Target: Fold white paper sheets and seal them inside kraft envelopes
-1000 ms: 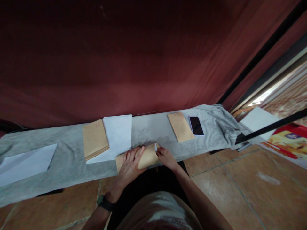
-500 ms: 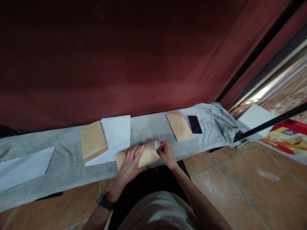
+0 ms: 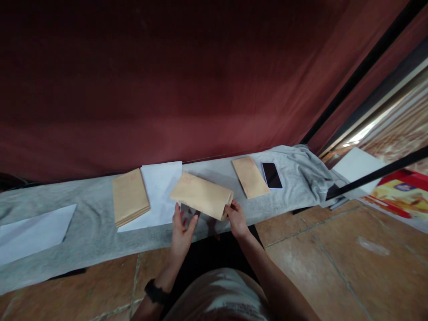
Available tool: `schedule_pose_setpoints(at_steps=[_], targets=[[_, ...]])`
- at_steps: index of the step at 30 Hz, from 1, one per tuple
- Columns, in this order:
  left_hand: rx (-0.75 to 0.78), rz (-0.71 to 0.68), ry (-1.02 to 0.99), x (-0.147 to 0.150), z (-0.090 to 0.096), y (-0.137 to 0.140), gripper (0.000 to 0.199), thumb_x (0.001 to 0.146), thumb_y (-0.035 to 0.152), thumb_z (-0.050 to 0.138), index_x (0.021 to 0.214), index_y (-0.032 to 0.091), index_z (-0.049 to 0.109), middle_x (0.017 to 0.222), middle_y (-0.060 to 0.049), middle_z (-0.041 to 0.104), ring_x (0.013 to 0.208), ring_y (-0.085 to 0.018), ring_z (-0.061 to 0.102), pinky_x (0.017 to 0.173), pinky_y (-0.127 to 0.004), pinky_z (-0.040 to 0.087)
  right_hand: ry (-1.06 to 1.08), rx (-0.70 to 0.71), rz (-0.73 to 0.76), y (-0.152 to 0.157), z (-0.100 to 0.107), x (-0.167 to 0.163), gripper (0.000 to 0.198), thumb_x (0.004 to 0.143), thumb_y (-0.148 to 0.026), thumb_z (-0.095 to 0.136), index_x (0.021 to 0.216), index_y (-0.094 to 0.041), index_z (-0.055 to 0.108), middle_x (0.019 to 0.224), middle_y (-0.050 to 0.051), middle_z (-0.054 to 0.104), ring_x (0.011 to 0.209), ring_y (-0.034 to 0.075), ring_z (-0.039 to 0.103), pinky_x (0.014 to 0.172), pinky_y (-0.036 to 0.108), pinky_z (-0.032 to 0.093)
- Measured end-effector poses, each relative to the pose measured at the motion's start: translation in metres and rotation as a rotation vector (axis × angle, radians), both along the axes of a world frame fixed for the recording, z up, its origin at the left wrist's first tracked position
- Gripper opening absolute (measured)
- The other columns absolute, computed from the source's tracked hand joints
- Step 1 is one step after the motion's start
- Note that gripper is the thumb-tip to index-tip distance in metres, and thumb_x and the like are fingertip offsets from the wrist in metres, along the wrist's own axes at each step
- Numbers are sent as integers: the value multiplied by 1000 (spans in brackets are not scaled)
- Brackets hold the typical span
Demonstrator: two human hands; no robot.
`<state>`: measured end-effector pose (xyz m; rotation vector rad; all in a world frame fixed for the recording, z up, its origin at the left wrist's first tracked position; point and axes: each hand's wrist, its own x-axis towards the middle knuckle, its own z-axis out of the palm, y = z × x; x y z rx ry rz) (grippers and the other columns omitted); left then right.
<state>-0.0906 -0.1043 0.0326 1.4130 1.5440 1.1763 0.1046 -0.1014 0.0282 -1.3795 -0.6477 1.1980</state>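
a brown envelope (image 3: 202,194) is held at its right end by the right hand (image 3: 236,219), the fingers being pinched around the edge beside a sliver of white. the envelope is slanted above the near side of a cloth-covered desk (image 3: 90,227), and a corner of the white paper (image 3: 163,183) is overlapped by it in view. beneath its left part, the left hand (image 3: 181,234) is held with thumb and forefinger parted; a blurred, red-spotted patch (image 3: 187,215) is seen between them, but whether anything is gripped there cannot be told. the white paper is partly covered by a stack of brown envelopes (image 3: 131,196). to the right, a single envelope (image 3: 250,177) is laid just beside a phone (image 3: 272,175).
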Motion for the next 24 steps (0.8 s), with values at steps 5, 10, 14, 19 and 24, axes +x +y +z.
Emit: schedule_pose_setpoints(at_steps=[5, 10, 14, 19, 24], targets=[[-491, -114, -682, 31, 10, -6, 54, 77, 49, 78, 118, 18, 60, 108, -12, 73, 98, -27, 72, 88, -45, 58, 39, 21, -10, -4, 0, -16, 36, 68, -46, 62, 94, -21, 63, 94, 5, 73, 82, 21, 66, 70, 29, 53], [-475, -76, -805, 42, 18, 1, 47, 64, 38, 87, 99, 17, 65, 99, -9, 76, 89, -25, 73, 79, -37, 58, 46, 52, -4, -6, 3, -14, 35, 69, -45, 63, 94, -21, 64, 95, 4, 73, 86, 22, 66, 76, 31, 55], [-491, -78, -739, 38, 16, 5, 46, 63, 39, 86, 96, 17, 64, 93, -7, 76, 84, -24, 73, 72, -34, 56, -3, 28, -9, -4, 4, -8, 35, 76, -48, 59, 98, -21, 65, 98, 5, 74, 89, 23, 67, 72, 30, 55], [-479, -89, -633, 34, 13, 12, 44, 63, 42, 81, 96, 19, 63, 90, -5, 74, 81, -22, 71, 69, -32, 55, -38, -2, 4, -1, -3, -6, 35, 79, -52, 55, 92, -21, 66, 87, 5, 73, 76, 21, 66, 61, 30, 56], [-388, -54, -526, 33, 9, 38, 41, 64, 40, 75, 97, 19, 63, 93, -4, 72, 83, -20, 68, 68, -31, 54, -71, 8, 20, 5, -10, 1, 35, 77, -53, 55, 87, -20, 63, 74, 2, 67, 62, 18, 62, 57, 31, 55]])
